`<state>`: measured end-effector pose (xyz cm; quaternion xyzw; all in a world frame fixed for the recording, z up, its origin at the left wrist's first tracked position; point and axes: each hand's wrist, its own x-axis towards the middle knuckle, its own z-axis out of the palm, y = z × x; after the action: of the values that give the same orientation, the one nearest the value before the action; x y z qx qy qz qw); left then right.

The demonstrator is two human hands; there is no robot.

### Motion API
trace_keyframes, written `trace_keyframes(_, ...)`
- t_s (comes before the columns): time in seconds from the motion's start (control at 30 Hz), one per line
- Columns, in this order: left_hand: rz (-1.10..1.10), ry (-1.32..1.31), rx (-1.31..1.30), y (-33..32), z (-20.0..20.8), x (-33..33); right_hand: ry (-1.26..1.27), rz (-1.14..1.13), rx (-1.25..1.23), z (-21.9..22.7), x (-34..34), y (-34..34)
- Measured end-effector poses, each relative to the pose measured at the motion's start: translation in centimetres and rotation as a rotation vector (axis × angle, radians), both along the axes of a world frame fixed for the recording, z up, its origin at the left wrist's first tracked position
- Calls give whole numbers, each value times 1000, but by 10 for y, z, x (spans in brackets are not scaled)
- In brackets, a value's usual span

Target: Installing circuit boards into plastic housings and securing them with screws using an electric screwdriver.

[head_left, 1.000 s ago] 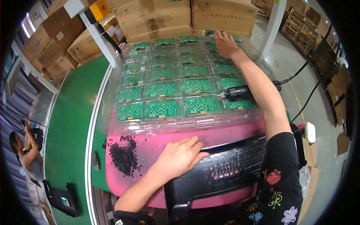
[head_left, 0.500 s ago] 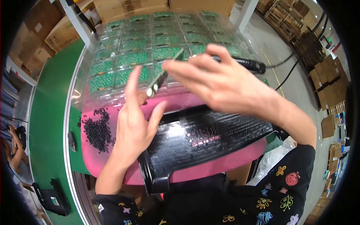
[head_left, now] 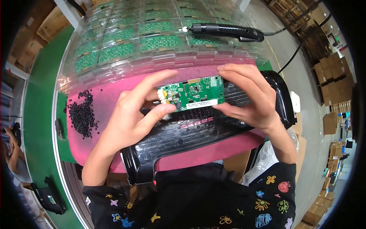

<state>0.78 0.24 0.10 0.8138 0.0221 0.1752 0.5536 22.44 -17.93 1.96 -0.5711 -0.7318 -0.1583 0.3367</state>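
Between my two hands a green circuit board (head_left: 206, 91) is held level by its ends, above a black plastic housing (head_left: 164, 141). The board carries white connectors at its left end and a white label strip along its near edge. My left hand (head_left: 141, 110) pinches the left end between thumb and fingers. On the right end and near corner, the fingers and thumb of my right hand (head_left: 251, 95) are closed. Under the board, the housing lies on a pink mat (head_left: 91, 149), with a row of slots partly covered.
Behind the mat, clear plastic trays (head_left: 133, 49) hold several green boards. A black electric screwdriver (head_left: 228, 31) lies on them, its cord running right. Small black screws (head_left: 82, 116) form a pile on the mat's left. Bubble wrap (head_left: 263, 160) hangs near my right arm. Another person (head_left: 15, 152) sits far left.
The circuit board, seen edge-on before, now faces up and has come down nearer the housing. My left hand, open earlier, has taken hold of its left end. My right hand has lowered.
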Motion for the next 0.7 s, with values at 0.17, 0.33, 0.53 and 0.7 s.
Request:
trace_keyframes(0.17,115,77,160,-3,-2,5,274,-36,-179,-29,11,-11)
trace_keyframes(0.33,-7,372,299,-3,-5,4,442,64,-446,-37,13,-17)
trace_keyframes(0.53,-39,419,430,-3,-8,9,349,54,-512,-44,10,-16)
trace_keyframes(0.7,-36,456,434,-3,-6,9,305,34,-500,-44,8,-16)
